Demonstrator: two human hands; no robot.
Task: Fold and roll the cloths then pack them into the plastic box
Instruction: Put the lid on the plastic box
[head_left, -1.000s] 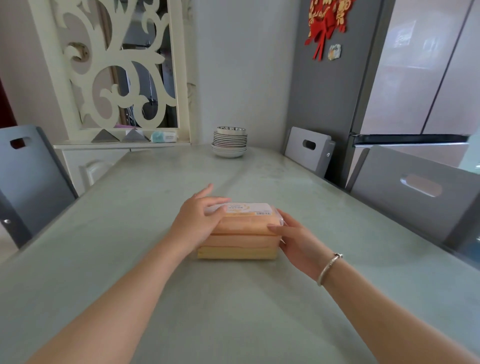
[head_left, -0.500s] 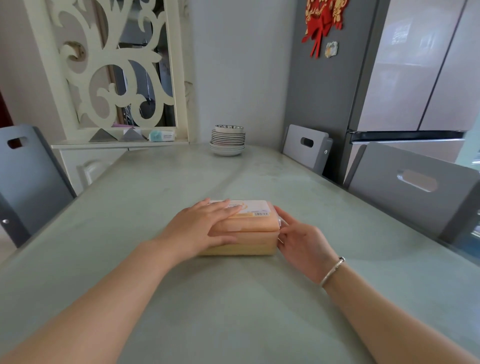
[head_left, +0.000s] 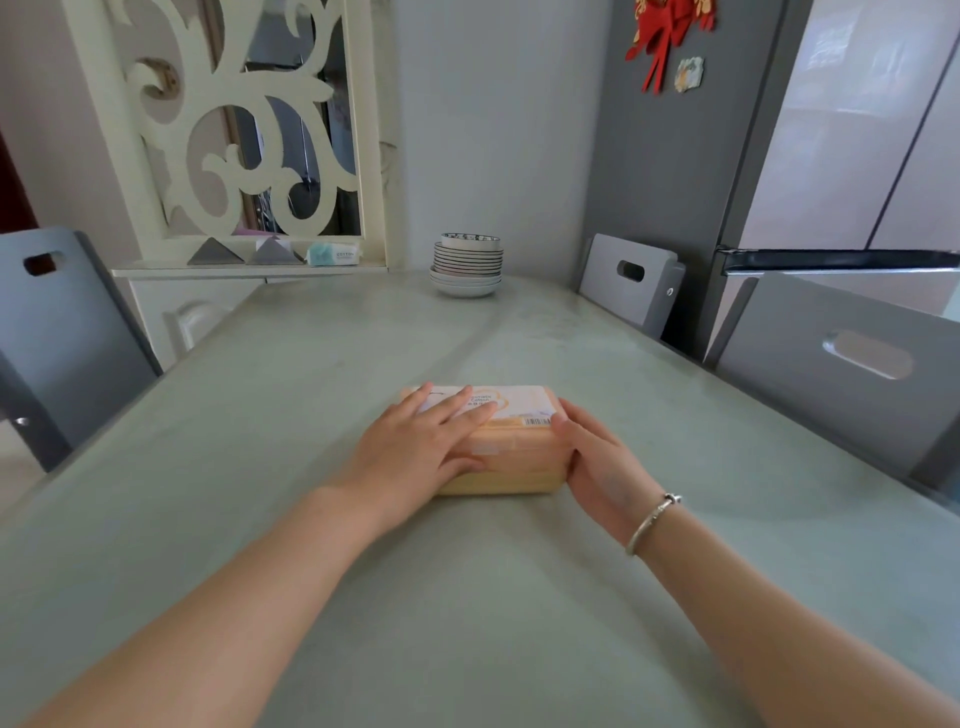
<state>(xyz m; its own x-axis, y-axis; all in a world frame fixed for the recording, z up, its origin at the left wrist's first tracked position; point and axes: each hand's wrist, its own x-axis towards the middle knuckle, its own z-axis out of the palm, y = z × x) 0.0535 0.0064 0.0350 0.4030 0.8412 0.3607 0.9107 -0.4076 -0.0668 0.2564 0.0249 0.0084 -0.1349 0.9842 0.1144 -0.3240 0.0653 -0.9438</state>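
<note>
Gray chairs stand around your big green counter (head_left: 363, 597). At 12 o'clock from you sits the plastic box (head_left: 511, 457), lid on. Your left hand (head_left: 415, 452) presses flat on top; your right hand (head_left: 597, 467) rests flat against its side. Packing looks finished. No loose cloths show.

A pale green table (head_left: 311, 415) carries a stack of plates and bowls (head_left: 467, 266) at its far edge, near the wall. Grey chairs stand around it: one (head_left: 57, 332) at the left edge, two (head_left: 631, 283) (head_left: 852, 374) along the right edge. Beyond the far left corner, a white carved screen (head_left: 228, 124) rises over a ledge holding a tissue pack (head_left: 333, 254) (its print reads "cotton"). A red ornament (head_left: 660, 36) hangs on the grey fridge (head_left: 670, 156).
</note>
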